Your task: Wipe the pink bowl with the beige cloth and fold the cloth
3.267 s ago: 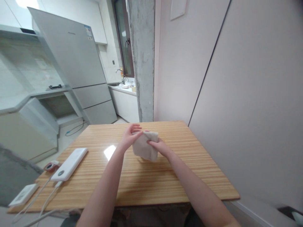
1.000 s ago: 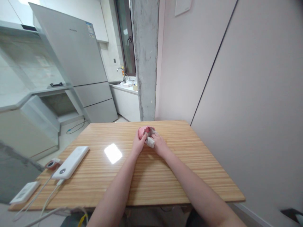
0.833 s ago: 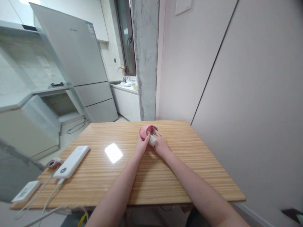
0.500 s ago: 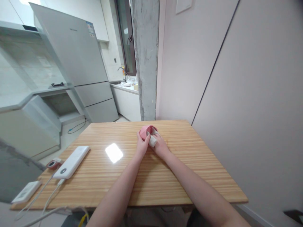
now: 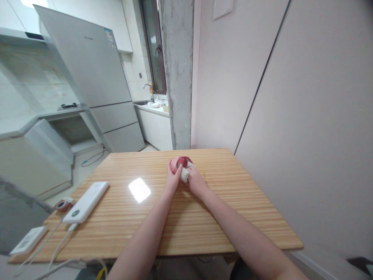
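In both hands (image 5: pixel 183 178), pink pouch (image 5: pixel 181 162)

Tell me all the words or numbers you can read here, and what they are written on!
None can be read for sure.
Fridge: a small brand mark on the upper door, too small to read.
Sticker on the fridge's top corner: printed, but blurred.
Power bank on the table: only a round mark, no words.
Pink thing and white cloth in the left hand and right hand: no writing shows.
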A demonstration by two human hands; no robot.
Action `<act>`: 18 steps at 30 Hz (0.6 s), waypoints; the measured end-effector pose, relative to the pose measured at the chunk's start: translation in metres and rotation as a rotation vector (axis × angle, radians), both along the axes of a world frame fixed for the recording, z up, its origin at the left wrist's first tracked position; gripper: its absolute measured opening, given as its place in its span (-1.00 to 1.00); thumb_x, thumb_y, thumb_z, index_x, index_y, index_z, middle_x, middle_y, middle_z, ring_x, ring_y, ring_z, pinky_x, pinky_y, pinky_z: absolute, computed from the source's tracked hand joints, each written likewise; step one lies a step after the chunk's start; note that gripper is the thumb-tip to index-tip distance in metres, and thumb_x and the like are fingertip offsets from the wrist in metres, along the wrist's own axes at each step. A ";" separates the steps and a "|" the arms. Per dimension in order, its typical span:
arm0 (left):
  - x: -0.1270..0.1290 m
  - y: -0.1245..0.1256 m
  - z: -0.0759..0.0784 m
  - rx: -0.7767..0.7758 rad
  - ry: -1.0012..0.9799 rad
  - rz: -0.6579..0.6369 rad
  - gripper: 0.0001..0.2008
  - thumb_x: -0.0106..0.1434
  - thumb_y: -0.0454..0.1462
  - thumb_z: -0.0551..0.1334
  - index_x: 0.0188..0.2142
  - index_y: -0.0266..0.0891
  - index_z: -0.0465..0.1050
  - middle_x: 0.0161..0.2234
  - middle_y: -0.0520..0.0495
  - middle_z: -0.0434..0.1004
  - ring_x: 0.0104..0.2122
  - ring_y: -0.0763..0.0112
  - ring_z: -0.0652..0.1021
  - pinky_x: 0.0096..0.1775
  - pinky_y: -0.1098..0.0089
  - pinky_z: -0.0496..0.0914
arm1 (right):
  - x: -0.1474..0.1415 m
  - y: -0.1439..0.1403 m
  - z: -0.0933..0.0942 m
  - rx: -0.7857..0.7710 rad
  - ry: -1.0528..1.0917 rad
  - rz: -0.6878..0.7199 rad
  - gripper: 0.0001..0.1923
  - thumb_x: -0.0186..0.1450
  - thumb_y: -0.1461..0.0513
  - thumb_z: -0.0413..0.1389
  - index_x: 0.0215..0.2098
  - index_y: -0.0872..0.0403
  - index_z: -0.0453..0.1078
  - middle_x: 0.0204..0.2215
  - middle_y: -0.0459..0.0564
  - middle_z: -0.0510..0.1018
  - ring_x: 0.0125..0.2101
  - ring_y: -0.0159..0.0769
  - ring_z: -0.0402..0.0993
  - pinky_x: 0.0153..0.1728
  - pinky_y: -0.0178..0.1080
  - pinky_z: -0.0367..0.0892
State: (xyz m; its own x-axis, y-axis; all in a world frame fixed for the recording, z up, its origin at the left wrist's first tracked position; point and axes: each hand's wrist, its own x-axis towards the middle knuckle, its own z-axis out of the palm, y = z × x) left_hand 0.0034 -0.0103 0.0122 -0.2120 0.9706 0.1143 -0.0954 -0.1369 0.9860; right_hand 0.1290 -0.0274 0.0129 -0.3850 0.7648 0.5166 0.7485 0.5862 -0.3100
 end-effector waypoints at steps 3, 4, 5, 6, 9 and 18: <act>-0.003 0.000 0.003 0.024 0.077 0.033 -0.50 0.12 -0.09 0.28 0.00 -0.26 0.30 -0.03 -0.22 0.45 0.00 0.22 0.47 0.06 0.26 0.30 | -0.002 0.000 -0.002 0.004 0.013 0.077 -0.80 0.19 0.39 0.12 -0.20 0.13 0.42 -0.32 0.03 0.49 -0.22 -0.21 0.32 -0.13 -0.19 0.29; -0.007 0.001 0.004 0.026 0.106 0.044 -0.51 0.11 -0.11 0.29 -0.01 -0.26 0.32 -0.05 -0.20 0.47 0.00 0.21 0.47 0.07 0.24 0.29 | -0.002 0.001 -0.002 0.012 0.004 0.102 -0.80 0.20 0.39 0.12 -0.19 0.13 0.42 -0.31 0.03 0.49 -0.21 -0.22 0.32 -0.12 -0.19 0.29; -0.012 0.004 0.006 0.027 0.131 0.054 -0.52 0.08 -0.13 0.31 -0.03 -0.25 0.34 -0.05 -0.18 0.48 0.00 0.20 0.46 0.09 0.23 0.28 | -0.001 0.003 -0.002 0.021 -0.011 0.119 -0.80 0.21 0.38 0.12 -0.18 0.12 0.42 -0.30 0.04 0.49 -0.20 -0.22 0.32 -0.12 -0.19 0.28; -0.016 0.006 0.008 0.031 0.151 0.054 -0.52 0.05 -0.16 0.33 -0.04 -0.24 0.36 -0.05 -0.17 0.48 0.01 0.20 0.45 0.10 0.22 0.27 | 0.001 0.004 -0.002 0.032 -0.034 0.127 -0.80 0.23 0.37 0.11 -0.17 0.12 0.43 -0.29 0.04 0.49 -0.19 -0.22 0.33 -0.12 -0.19 0.28; -0.024 0.012 0.010 0.024 0.141 -0.008 -0.50 0.00 -0.18 0.36 -0.05 -0.27 0.39 -0.09 -0.18 0.50 -0.03 0.20 0.48 0.07 0.22 0.30 | 0.004 0.006 0.000 0.065 -0.123 0.111 -0.83 0.29 0.32 0.07 -0.18 0.09 0.44 -0.30 0.05 0.48 -0.19 -0.20 0.33 -0.16 -0.17 0.27; -0.003 0.002 -0.002 0.023 -0.003 0.012 -0.29 0.06 -0.10 0.34 0.15 -0.21 0.15 0.02 -0.23 0.42 0.02 0.24 0.46 -0.01 0.29 0.37 | -0.001 -0.003 0.004 0.021 -0.032 -0.017 -0.82 0.27 0.40 0.05 -0.20 0.12 0.43 -0.29 0.06 0.51 -0.18 -0.19 0.33 -0.17 -0.18 0.25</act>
